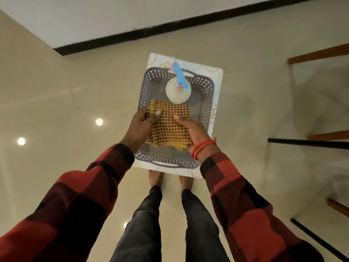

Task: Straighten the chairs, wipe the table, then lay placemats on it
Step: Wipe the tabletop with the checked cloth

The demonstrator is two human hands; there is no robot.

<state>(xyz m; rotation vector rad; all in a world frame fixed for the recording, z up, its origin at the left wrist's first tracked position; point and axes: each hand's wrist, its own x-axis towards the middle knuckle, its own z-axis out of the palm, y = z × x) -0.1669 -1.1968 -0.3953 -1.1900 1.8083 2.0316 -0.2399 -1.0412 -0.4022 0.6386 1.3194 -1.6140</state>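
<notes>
Both hands, left point(145, 120) and right point(190, 127), gripping cloth point(168, 127) over basket point(205, 86); lifting clear, avoiding bottle point(178, 93).

A white round spray bottle point(178, 92) is blocking the far half of the grey perforated plastic basket point(204, 86); my side is lying open.

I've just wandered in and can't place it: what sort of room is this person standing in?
Probably a dining area in a home. The floor is glossy cream tile, wooden chair or table frames stand at the right, and both hands hold a checked cloth over a grey basket containing a spray bottle.
</notes>
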